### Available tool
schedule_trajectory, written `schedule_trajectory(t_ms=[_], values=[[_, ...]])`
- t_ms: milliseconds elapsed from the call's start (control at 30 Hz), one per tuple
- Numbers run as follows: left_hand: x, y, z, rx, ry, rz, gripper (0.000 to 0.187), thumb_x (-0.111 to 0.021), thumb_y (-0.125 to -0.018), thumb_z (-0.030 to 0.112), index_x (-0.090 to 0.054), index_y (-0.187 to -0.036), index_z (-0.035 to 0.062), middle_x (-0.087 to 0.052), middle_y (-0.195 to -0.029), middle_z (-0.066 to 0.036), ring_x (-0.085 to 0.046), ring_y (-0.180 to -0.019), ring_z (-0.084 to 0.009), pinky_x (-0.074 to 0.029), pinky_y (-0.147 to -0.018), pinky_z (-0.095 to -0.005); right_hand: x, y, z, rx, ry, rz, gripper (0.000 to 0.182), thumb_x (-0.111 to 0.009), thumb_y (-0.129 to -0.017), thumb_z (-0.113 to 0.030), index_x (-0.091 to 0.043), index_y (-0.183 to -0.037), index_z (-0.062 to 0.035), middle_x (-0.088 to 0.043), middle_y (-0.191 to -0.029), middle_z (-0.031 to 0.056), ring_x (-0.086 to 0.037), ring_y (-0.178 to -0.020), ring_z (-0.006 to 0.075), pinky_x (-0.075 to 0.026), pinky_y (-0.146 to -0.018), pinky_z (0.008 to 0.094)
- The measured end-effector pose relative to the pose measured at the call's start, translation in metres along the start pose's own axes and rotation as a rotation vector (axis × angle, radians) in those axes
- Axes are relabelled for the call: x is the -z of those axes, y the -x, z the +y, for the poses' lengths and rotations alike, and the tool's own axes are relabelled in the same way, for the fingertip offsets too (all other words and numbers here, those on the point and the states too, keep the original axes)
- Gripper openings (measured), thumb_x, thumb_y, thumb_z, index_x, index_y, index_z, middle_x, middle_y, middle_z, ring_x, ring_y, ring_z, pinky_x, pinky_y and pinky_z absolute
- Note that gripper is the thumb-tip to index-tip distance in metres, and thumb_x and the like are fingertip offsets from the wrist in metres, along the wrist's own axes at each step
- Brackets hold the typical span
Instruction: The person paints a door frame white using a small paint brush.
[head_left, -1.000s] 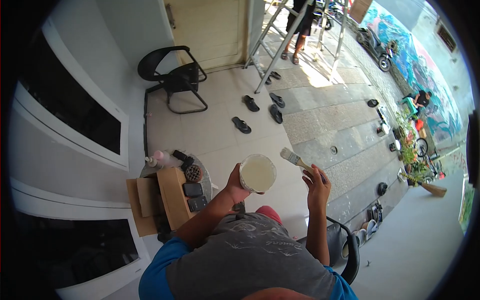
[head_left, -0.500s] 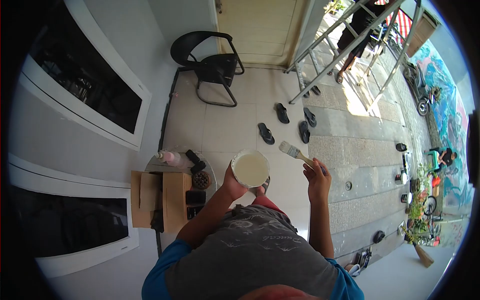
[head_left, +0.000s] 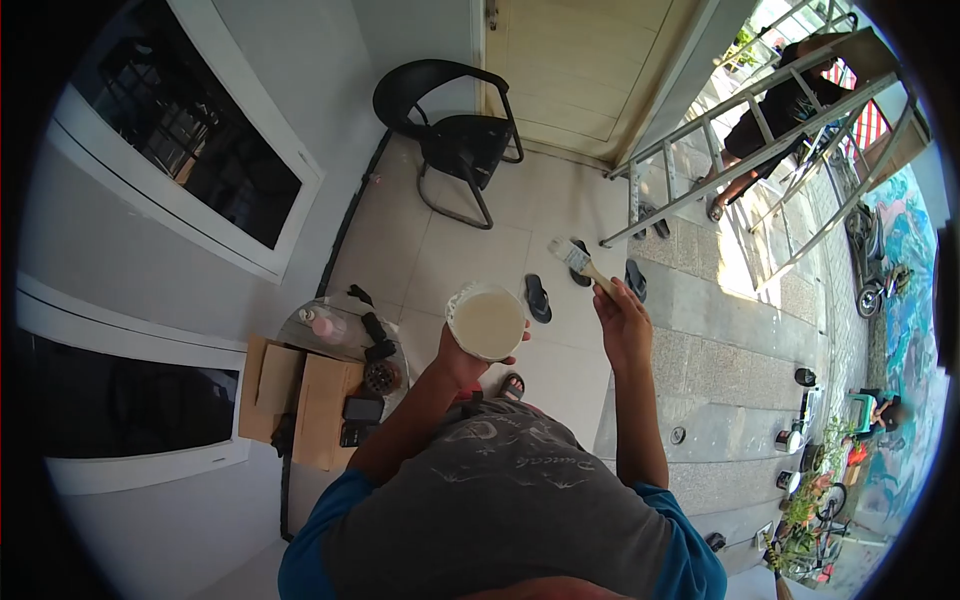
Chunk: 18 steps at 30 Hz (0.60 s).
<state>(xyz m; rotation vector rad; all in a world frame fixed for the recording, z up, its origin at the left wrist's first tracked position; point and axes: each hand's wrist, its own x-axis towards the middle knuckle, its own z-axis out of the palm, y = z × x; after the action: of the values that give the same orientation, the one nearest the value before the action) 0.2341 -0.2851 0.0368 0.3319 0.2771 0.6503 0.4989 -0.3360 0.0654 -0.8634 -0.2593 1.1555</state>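
Note:
My left hand (head_left: 462, 358) is wrapped around the side and underside of a round tub of off-white paint (head_left: 487, 322), held in front of my chest. Paint smears mark the tub's rim. In my right hand (head_left: 625, 322) is a flat paintbrush (head_left: 588, 268), gripped by its pale wooden handle. Its whitish bristles point up and to the left, away from the tub. Brush and tub are apart. Part of the handle is hidden by my fingers.
An aluminium ladder (head_left: 740, 140) stands at upper right, with a person (head_left: 770, 120) behind it. A black chair (head_left: 465, 140) is by the door (head_left: 570, 70). Sandals (head_left: 538, 298) lie on the tiles. At left, a small table holds a cardboard box (head_left: 325, 410) and a pink bottle (head_left: 325, 326).
The view has turned and shifted. The brush has moved up and now overlaps a sandal in view. My left hand still holds the tub, slightly lower left in view. One foot shows more.

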Motion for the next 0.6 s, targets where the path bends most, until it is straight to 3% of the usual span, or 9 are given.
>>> schedule_trajectory(t_ms=[167, 333, 400, 600], values=[[0.011, -0.030, 0.030, -0.066, -0.002, 0.039, 0.071, -0.043, -0.090, 0.060, -0.050, -0.130, 0.0027, -0.060, -0.118, -0.020, -0.064, -0.108, -0.0305, -0.060, -0.062, -0.0406, -0.016, -0.045, 0.016, -0.067, -0.046, -0.048, 0.026, -0.055, -0.097, -0.010, -0.057, -0.115, 0.0077, -0.065, -0.100, 0.0163, -0.067, -0.090, 0.0236, -0.057, -0.086, 0.0342], [0.021, -0.069, 0.081, -0.056, -0.019, 0.063, 0.069, -0.040, -0.091, 0.060, -0.052, -0.128, 0.0033, -0.060, -0.118, -0.021, -0.063, -0.109, -0.0314, -0.060, -0.062, -0.0408, -0.045, -0.094, 0.040, -0.147, -0.053, -0.096, 0.024, -0.057, -0.096, -0.011, -0.059, -0.115, 0.0038, -0.064, -0.103, 0.0119, -0.064, -0.092, 0.0201, -0.054, -0.090, 0.0330], [0.026, -0.085, 0.104, -0.057, -0.033, 0.058, 0.069, -0.040, -0.091, 0.061, -0.052, -0.127, 0.0037, -0.060, -0.119, -0.021, -0.063, -0.109, -0.0313, -0.059, -0.062, -0.0408, -0.060, -0.122, 0.054, -0.188, -0.126, -0.069, 0.025, -0.058, -0.096, -0.008, -0.057, -0.117, 0.0050, -0.064, -0.102, 0.0122, -0.065, -0.093, 0.0208, -0.056, -0.085, 0.0323], [0.047, -0.127, 0.180, -0.042, -0.122, 0.069, 0.074, -0.036, -0.090, 0.064, -0.048, -0.134, 0.0059, -0.057, -0.129, -0.019, -0.063, -0.105, -0.0292, -0.058, -0.064, -0.0396, -0.119, -0.190, 0.076, -0.228, -0.088, -0.091, 0.029, -0.058, -0.094, -0.004, -0.054, -0.121, 0.0063, -0.063, -0.108, 0.0140, -0.064, -0.099, 0.0219, -0.052, -0.094, 0.0324]])
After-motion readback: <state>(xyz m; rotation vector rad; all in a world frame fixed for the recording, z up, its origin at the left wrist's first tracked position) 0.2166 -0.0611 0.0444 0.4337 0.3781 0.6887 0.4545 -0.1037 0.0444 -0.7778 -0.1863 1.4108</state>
